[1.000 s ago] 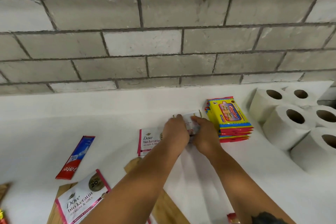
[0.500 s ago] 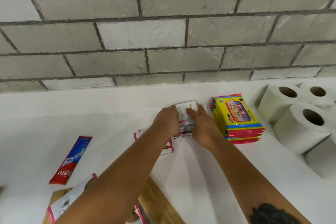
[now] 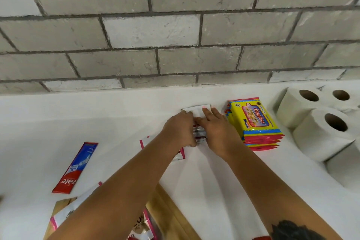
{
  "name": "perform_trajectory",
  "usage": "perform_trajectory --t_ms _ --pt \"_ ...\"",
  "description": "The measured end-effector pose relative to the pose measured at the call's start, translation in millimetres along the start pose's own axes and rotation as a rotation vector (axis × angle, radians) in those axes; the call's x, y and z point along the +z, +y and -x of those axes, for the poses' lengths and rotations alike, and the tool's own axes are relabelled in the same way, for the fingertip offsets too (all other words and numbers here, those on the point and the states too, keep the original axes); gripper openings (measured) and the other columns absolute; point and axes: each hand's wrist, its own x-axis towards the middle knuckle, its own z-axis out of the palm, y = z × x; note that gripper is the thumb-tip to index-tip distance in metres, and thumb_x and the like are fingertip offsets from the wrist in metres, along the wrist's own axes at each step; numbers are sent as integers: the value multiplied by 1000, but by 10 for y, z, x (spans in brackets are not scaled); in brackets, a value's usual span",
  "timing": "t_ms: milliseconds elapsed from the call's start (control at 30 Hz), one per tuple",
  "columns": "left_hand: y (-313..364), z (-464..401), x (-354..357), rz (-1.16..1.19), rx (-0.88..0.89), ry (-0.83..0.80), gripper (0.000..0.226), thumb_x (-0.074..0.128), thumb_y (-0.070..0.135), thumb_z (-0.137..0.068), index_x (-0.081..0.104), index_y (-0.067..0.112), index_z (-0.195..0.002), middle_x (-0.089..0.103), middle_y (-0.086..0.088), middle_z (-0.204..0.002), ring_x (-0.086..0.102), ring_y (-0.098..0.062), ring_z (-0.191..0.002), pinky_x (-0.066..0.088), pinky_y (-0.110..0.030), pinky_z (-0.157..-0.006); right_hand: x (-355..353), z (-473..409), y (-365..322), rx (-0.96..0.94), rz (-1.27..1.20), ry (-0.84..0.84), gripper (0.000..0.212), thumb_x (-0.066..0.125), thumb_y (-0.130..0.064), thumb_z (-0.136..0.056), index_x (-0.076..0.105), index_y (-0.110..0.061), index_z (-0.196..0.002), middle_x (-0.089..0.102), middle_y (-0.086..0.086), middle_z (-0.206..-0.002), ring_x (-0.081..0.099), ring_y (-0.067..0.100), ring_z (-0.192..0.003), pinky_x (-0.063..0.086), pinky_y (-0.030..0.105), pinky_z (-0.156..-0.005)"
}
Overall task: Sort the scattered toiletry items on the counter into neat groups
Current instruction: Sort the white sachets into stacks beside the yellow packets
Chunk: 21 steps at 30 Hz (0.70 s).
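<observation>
My left hand (image 3: 180, 129) and my right hand (image 3: 218, 132) press from both sides on a small stack of white sachets (image 3: 196, 110) lying on the white counter (image 3: 116, 122) near the wall. Most of the stack is hidden under my fingers. Just right of it lies a pile of yellow Giggles wipes packs (image 3: 255, 122). A pink-edged white Dove sachet (image 3: 145, 141) lies partly under my left forearm. A red and blue toothpaste box (image 3: 77, 166) lies to the left. More Dove sachets (image 3: 66, 214) sit at the bottom left.
Several toilet paper rolls (image 3: 319, 128) stand grouped at the right. A wooden board (image 3: 171, 216) lies under my arms at the near edge. A grey brick wall (image 3: 175, 31) rises behind the counter.
Both hands with the sachet stack have shifted slightly toward the wall. The view has tilted up and left, so fewer rolls show at the right.
</observation>
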Motion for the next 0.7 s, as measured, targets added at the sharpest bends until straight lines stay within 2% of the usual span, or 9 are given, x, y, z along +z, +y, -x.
perform_trajectory --t_ms 200,300,433,500,567,600,667,700 --pt "17 3 65 -95 32 116 53 70 29 -69 52 15 -117 56 -2 -114 60 -24 -100 48 -33 -78 63 -12 -18 91 -117 40 60 50 -10 -92 30 -26 -146 19 7 -157 22 29 -143 28 36 -114" --pt "-4 4 126 -53 25 152 49 66 23 -71 53 16 -118 57 -1 -114 60 -24 -101 50 -34 -80 87 11 -36 162 -221 93 54 52 -10 -91 38 -26 -141 23 7 -156 38 26 -136 38 32 -106" --pt "-39 7 158 34 11 186 51 65 16 -73 54 18 -122 58 -1 -118 60 -26 -106 51 -36 -87 99 17 -54 234 -403 144 53 59 -7 -86 47 -22 -136 35 7 -150 47 24 -129 39 28 -104" --pt "-61 14 106 192 -24 133 63 71 16 -70 50 16 -129 58 -3 -123 57 -26 -113 48 -32 -90 97 5 -57 280 -559 193 58 67 -6 -78 50 -18 -132 42 5 -144 49 21 -124 43 26 -100" --pt "-76 3 -9 447 -163 46 68 74 21 -71 46 14 -132 58 -3 -121 57 -25 -113 46 -26 -86 59 -11 -58 391 -753 224 57 69 -7 -76 51 -17 -129 51 2 -129 54 17 -112 47 23 -86" --pt "-84 -20 -62 576 -247 20 61 72 23 -74 48 13 -129 59 -3 -117 59 -25 -108 47 -27 -85 36 -22 -62 456 -856 214 52 66 -9 -79 50 -17 -128 53 1 -120 56 15 -104 46 22 -79" --pt "-107 -75 -132 873 -392 -1 26 62 21 -81 56 9 -104 65 -7 -101 62 -25 -93 51 -35 -86 7 -62 -81 570 -1058 191 38 60 -13 -84 51 -18 -120 60 0 -109 60 12 -86 49 22 -68" --pt "-100 -97 -154 1038 -456 -16 17 57 18 -83 57 6 -95 67 -11 -97 63 -27 -89 52 -38 -86 12 -97 -78 609 -1111 199 33 59 -15 -85 51 -16 -118 63 2 -109 62 13 -82 51 22 -64"
